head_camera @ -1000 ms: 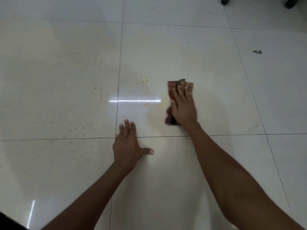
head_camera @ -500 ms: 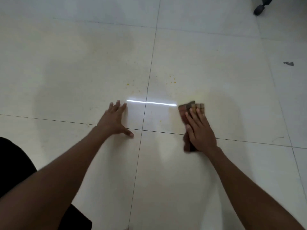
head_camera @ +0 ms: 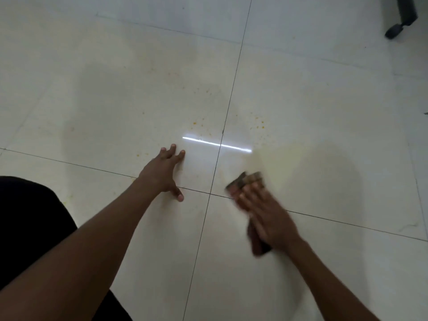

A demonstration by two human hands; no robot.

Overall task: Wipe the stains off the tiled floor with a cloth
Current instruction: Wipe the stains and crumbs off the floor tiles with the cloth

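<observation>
Many yellow spots [head_camera: 259,126] remain; our flat right hand [head_camera: 266,216] presses the cloth [head_camera: 245,181], left hand [head_camera: 162,172] spread flat on the floor [head_camera: 115,100].

Likely office – glossy cream tiled floor [head_camera: 301,100], chair caster [head_camera: 393,32] (black, top right corner).

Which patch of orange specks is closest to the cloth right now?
The cluster right of the vertical grout line, just beyond the cloth under the right hand; the other patches lie left of that line.

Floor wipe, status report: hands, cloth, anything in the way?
Left hand flat on tile, bracing. Right hand pressing cloth flat, blurred. Orange specks beyond cloth remain. Nothing in the way.
</observation>
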